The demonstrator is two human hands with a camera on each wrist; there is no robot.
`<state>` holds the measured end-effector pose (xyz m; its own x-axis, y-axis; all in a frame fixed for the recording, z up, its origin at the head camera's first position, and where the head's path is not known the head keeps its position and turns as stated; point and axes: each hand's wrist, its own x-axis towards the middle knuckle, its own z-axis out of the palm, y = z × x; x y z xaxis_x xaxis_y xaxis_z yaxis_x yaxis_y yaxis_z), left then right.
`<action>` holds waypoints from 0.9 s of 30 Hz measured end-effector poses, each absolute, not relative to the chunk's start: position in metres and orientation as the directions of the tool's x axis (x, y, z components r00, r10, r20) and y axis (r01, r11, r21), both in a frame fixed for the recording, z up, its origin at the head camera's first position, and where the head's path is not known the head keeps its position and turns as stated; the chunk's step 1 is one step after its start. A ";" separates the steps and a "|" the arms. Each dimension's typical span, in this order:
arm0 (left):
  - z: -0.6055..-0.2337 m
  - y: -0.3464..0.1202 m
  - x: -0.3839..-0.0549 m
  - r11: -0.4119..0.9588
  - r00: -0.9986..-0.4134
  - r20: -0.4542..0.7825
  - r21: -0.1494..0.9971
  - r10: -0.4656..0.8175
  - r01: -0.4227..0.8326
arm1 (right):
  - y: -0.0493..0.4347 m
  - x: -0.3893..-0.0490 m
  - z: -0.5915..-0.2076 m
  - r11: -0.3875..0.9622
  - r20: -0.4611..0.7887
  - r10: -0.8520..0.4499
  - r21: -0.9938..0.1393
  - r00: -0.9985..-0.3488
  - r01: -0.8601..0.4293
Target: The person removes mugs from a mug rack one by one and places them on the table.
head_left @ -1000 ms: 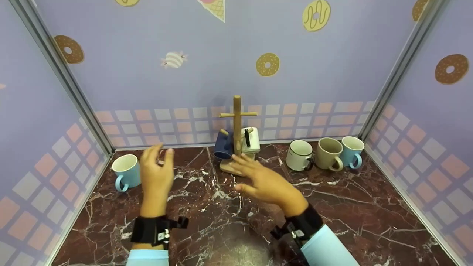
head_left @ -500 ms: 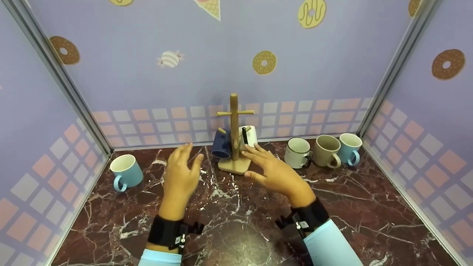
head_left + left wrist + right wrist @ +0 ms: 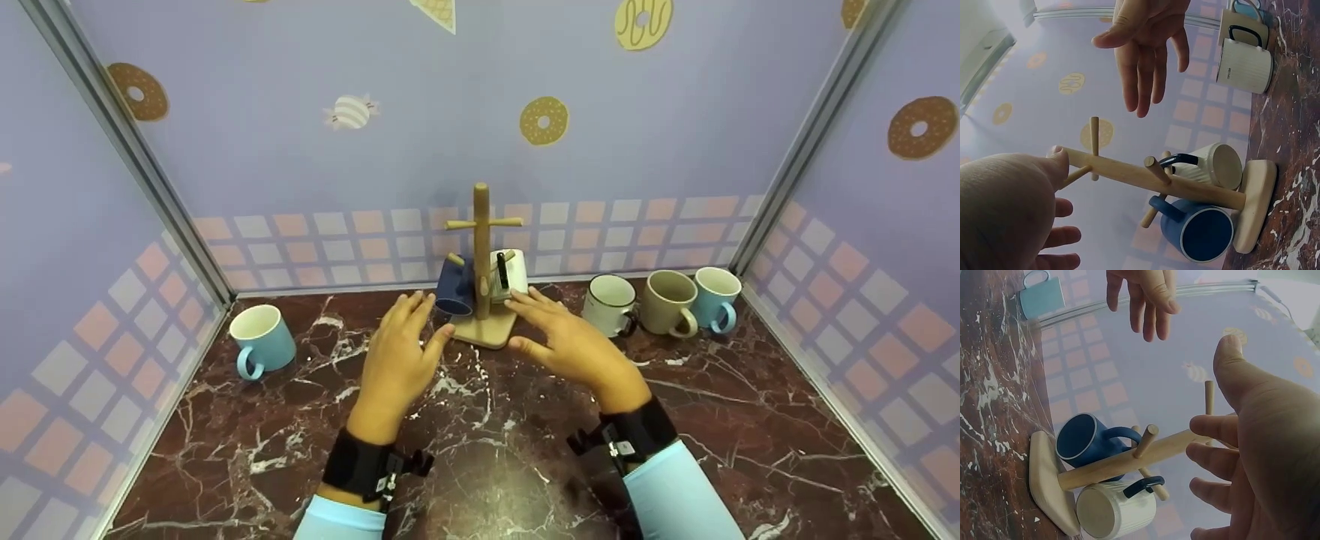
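Observation:
A wooden mug tree [image 3: 482, 247] stands at the back middle of the table. By its handle a dark blue mug [image 3: 1205, 232] hangs on a low peg, and beside it hangs a white ribbed mug [image 3: 1116, 511] with a black handle. In the head view my left hand [image 3: 401, 356] is in front of the tree on the left, fingers extended and thumb apart, holding nothing. My right hand [image 3: 574, 345] faces it from the right side, fingers spread, also holding nothing. The tree's upper pegs carry no mugs.
At the left of the marble-patterned table [image 3: 480, 465] stands a light blue mug [image 3: 264, 341]. Lined up at the back right are a white mug with a black rim [image 3: 609, 304], a brown mug [image 3: 667, 302] and another light blue mug [image 3: 715, 298]. Patterned walls enclose three sides.
My left hand has moved right, from near the left light blue mug to the front of the mug tree. My right hand has shifted slightly right. The mugs stay in place.

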<state>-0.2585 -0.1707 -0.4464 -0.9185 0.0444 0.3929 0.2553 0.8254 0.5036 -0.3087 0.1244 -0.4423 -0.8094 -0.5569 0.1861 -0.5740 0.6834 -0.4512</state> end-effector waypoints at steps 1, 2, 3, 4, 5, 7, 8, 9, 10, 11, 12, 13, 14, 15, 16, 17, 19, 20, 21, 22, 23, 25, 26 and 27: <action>-0.446 -0.170 -0.259 0.826 -0.920 0.388 0.502 0.050 0.257 | 0.125 -0.309 -0.442 0.682 0.186 -0.557 -0.453 -0.810 -0.574; -0.446 -0.169 -0.259 0.825 -0.921 0.385 0.502 0.053 0.258 | 0.125 -0.309 -0.441 0.684 0.185 -0.556 -0.453 -0.810 -0.573; -0.445 -0.169 -0.259 0.826 -0.923 0.381 0.501 0.057 0.258 | 0.125 -0.309 -0.441 0.683 0.187 -0.556 -0.452 -0.810 -0.574; -0.445 -0.169 -0.259 0.826 -0.924 0.377 0.501 0.060 0.258 | 0.125 -0.309 -0.441 0.683 0.189 -0.556 -0.451 -0.809 -0.575; -0.445 -0.169 -0.259 0.826 -0.924 0.378 0.500 0.062 0.260 | 0.125 -0.310 -0.441 0.682 0.192 -0.558 -0.449 -0.808 -0.577; -0.444 -0.168 -0.258 0.827 -0.925 0.375 0.498 0.063 0.259 | 0.124 -0.309 -0.441 0.679 0.196 -0.562 -0.446 -0.804 -0.583; -0.444 -0.167 -0.258 0.828 -0.926 0.373 0.497 0.064 0.258 | 0.124 -0.309 -0.441 0.679 0.195 -0.563 -0.445 -0.803 -0.584; -0.444 -0.167 -0.257 0.829 -0.927 0.370 0.496 0.066 0.257 | 0.124 -0.309 -0.441 0.678 0.195 -0.563 -0.445 -0.803 -0.584; -0.444 -0.166 -0.257 0.829 -0.928 0.367 0.496 0.067 0.256 | 0.124 -0.309 -0.441 0.677 0.196 -0.564 -0.446 -0.802 -0.585; -0.444 -0.166 -0.256 0.831 -0.929 0.364 0.495 0.069 0.255 | 0.124 -0.309 -0.440 0.675 0.198 -0.564 -0.448 -0.802 -0.585; -0.445 -0.165 -0.256 0.832 -0.929 0.363 0.492 0.071 0.256 | 0.124 -0.309 -0.440 0.677 0.197 -0.561 -0.449 -0.804 -0.583; -0.444 -0.164 -0.256 0.834 -0.928 0.364 0.488 0.075 0.258 | 0.124 -0.309 -0.439 0.677 0.200 -0.557 -0.451 -0.806 -0.581; -0.444 -0.164 -0.255 0.836 -0.928 0.364 0.485 0.076 0.259 | 0.123 -0.309 -0.438 0.678 0.204 -0.553 -0.453 -0.808 -0.579; -0.443 -0.163 -0.255 0.837 -0.929 0.363 0.483 0.077 0.259 | 0.123 -0.309 -0.438 0.678 0.209 -0.550 -0.454 -0.809 -0.578; -0.443 -0.163 -0.255 0.837 -0.928 0.364 0.481 0.079 0.259 | 0.123 -0.309 -0.438 0.678 0.213 -0.545 -0.456 -0.811 -0.576; -0.443 -0.162 -0.255 0.840 -0.928 0.363 0.477 0.082 0.261 | 0.123 -0.309 -0.437 0.680 0.218 -0.539 -0.458 -0.814 -0.573; -0.442 -0.161 -0.254 0.840 -0.930 0.357 0.477 0.085 0.260 | 0.123 -0.309 -0.437 0.680 0.230 -0.525 -0.464 -0.819 -0.567; -0.442 -0.161 -0.254 0.839 -0.931 0.354 0.478 0.087 0.260 | 0.123 -0.309 -0.437 0.679 0.238 -0.518 -0.470 -0.822 -0.564; -0.442 -0.160 -0.254 0.840 -0.931 0.353 0.476 0.089 0.261 | 0.123 -0.310 -0.437 0.678 0.249 -0.509 -0.473 -0.824 -0.562; -0.442 -0.160 -0.253 0.840 -0.931 0.353 0.475 0.091 0.262 | 0.123 -0.310 -0.436 0.679 0.259 -0.500 -0.475 -0.826 -0.560; -0.442 -0.159 -0.253 0.840 -0.931 0.353 0.475 0.093 0.264 | 0.122 -0.311 -0.434 0.679 0.270 -0.492 -0.476 -0.828 -0.559; -0.442 -0.158 -0.252 0.839 -0.930 0.356 0.475 0.094 0.267 | 0.120 -0.314 -0.429 0.686 0.280 -0.475 -0.475 -0.834 -0.551; -0.442 -0.157 -0.252 0.838 -0.929 0.358 0.475 0.095 0.269 | 0.119 -0.315 -0.425 0.691 0.280 -0.463 -0.480 -0.841 -0.540; -0.442 -0.156 -0.252 0.839 -0.929 0.357 0.474 0.096 0.269 | 0.117 -0.317 -0.420 0.695 0.277 -0.454 -0.485 -0.847 -0.531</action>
